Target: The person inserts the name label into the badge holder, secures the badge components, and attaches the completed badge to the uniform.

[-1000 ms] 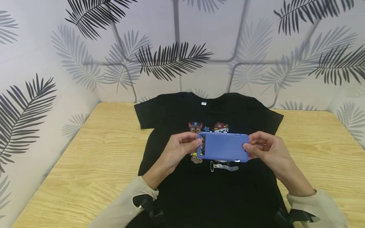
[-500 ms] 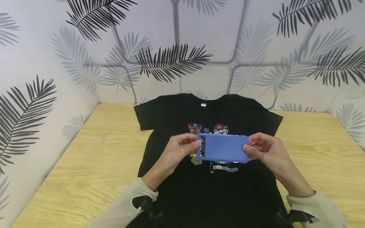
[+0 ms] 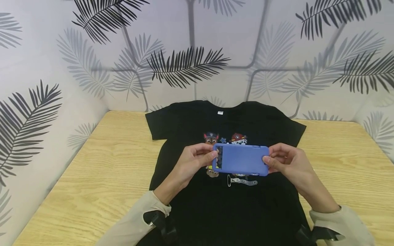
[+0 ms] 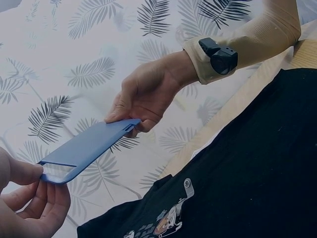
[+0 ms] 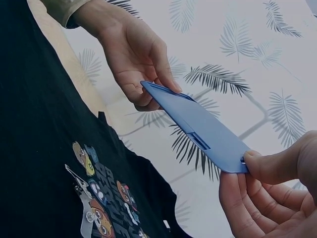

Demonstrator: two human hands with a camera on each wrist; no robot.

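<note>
A flat blue plastic card holder (image 3: 244,159) is held up level above a black T-shirt (image 3: 221,212). My left hand (image 3: 192,160) pinches its left end between thumb and fingers, beside a see-through cut-out. At the other end, my right hand (image 3: 287,160) pinches the edge, the thumb on the upper face. In the right wrist view a small slot shows under that thumb, and a notch breaks the holder's long edge. Just below the holder in the head view, a metal badge clip (image 3: 234,180) with a clear snap strap (image 3: 250,182) lies on the shirt.
The shirt is spread flat on a light wooden table (image 3: 101,164), its collar label (image 3: 220,112) towards the back. Cartoon dogs (image 3: 211,139) are printed on its chest, partly covered by the holder. Leaf-patterned cloth walls (image 3: 221,34) stand behind and at both sides.
</note>
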